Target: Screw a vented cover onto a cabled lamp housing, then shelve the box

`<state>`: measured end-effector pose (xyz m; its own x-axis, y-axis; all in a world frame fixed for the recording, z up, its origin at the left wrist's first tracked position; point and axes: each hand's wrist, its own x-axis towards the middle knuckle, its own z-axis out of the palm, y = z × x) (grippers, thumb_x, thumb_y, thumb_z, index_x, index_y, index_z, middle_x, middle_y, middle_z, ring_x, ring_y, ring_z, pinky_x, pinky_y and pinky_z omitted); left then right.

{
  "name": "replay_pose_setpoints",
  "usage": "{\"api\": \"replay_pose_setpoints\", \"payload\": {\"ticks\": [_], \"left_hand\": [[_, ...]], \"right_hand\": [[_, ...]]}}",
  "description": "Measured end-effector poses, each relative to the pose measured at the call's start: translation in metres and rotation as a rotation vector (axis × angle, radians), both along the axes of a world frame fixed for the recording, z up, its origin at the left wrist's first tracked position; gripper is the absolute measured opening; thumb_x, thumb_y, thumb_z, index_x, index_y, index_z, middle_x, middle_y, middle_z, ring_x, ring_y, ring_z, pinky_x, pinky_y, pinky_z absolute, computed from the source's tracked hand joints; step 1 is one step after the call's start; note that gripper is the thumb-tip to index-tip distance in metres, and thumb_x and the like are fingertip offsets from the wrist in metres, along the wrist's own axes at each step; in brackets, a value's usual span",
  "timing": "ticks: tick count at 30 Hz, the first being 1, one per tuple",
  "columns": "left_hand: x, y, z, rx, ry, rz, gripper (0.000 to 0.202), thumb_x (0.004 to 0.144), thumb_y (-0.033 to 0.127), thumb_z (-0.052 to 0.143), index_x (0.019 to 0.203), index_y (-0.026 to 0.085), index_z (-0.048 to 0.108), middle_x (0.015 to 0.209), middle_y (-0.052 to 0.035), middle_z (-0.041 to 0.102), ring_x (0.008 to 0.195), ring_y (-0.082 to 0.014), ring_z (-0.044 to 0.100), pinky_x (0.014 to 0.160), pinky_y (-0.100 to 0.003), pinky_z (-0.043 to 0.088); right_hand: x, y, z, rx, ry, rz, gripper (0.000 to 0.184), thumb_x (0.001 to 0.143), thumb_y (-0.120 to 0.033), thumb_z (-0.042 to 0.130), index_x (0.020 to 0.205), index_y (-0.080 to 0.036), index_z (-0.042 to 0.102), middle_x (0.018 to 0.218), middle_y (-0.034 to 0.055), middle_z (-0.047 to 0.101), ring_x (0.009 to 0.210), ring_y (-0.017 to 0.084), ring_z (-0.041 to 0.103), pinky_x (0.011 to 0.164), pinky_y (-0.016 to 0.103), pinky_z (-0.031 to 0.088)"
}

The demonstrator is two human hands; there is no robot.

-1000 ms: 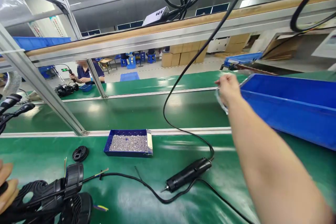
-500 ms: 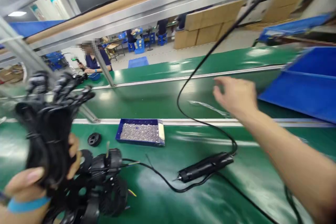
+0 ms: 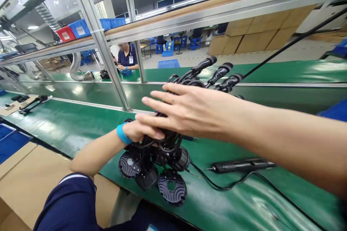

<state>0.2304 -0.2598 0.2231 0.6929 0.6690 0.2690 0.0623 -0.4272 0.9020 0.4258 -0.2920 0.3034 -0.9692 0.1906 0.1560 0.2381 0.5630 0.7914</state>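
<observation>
My left hand (image 3: 141, 131), with a blue wristband, is closed around a bundle of black cables with plug ends (image 3: 200, 79) over the green belt. My right hand (image 3: 187, 110) reaches across in front of that bundle with its fingers stretched out flat, touching or just above the cables. Under the bundle sit several black round ribbed parts (image 3: 172, 187) joined to the wires. A black electric screwdriver (image 3: 241, 166) lies on the belt to the right, its cord trailing off.
The green conveyor belt (image 3: 67, 126) runs left to right, with an aluminium frame post (image 3: 108, 54) behind it. Cardboard (image 3: 24, 177) lies at the near left. Another person (image 3: 127, 57) sits working across the line. Blue and red bins (image 3: 78, 29) stand on the upper shelf.
My view has swung left. The left hand lifted the cable bundle and brought it to the middle. The right hand left the blue bin at the right and came across to the bundle.
</observation>
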Motion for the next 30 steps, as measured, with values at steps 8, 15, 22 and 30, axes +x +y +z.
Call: {"api": "replay_pose_setpoints", "payload": {"ticks": [8, 15, 22, 30], "left_hand": [[-0.029, 0.051, 0.058, -0.158, -0.023, -0.172, 0.044, 0.061, 0.041, 0.079, 0.094, 0.014, 0.065, 0.079, -0.0048, 0.071, 0.066, -0.0206, 0.067, 0.067, -0.039, 0.061], [-0.044, 0.081, 0.089, 0.838, -0.131, 0.460, 0.057, 0.087, 0.059, 0.066, 0.125, 0.019, 0.053, 0.120, -0.0107, 0.064, 0.125, -0.0277, 0.056, 0.107, -0.047, 0.045], [0.014, 0.090, -0.014, 1.569, 0.231, 0.264, 0.052, 0.094, 0.063, 0.053, 0.129, 0.025, 0.060, 0.124, -0.0075, 0.068, 0.135, -0.0287, 0.053, 0.114, -0.045, 0.040], [-0.013, 0.245, -0.033, 1.483, 0.894, 0.300, 0.045, 0.096, 0.040, 0.056, 0.126, 0.009, 0.064, 0.149, -0.0191, 0.053, 0.151, -0.0321, 0.032, 0.127, -0.054, 0.020]], "right_hand": [[-0.045, 0.010, 0.057, -0.123, 0.044, -0.342, 0.035, 0.101, -0.021, 0.023, 0.109, -0.016, 0.058, 0.089, 0.0040, 0.059, 0.106, 0.023, 0.062, 0.101, 0.051, 0.039], [-0.054, 0.059, 0.100, 0.161, -0.014, -0.608, 0.032, 0.098, -0.016, 0.030, 0.113, -0.010, 0.057, 0.095, 0.0089, 0.064, 0.110, 0.029, 0.062, 0.092, 0.052, 0.042], [-0.058, 0.153, 0.100, 0.190, 0.147, -0.651, 0.047, 0.104, -0.019, 0.014, 0.092, -0.007, 0.057, 0.093, 0.0084, 0.064, 0.115, 0.023, 0.060, 0.092, 0.049, 0.039], [-0.055, 0.225, 0.063, 0.268, 0.264, -0.558, 0.045, 0.098, -0.010, 0.014, 0.112, -0.006, 0.056, 0.099, 0.0117, 0.063, 0.102, 0.024, 0.061, 0.094, 0.047, 0.044]]}}
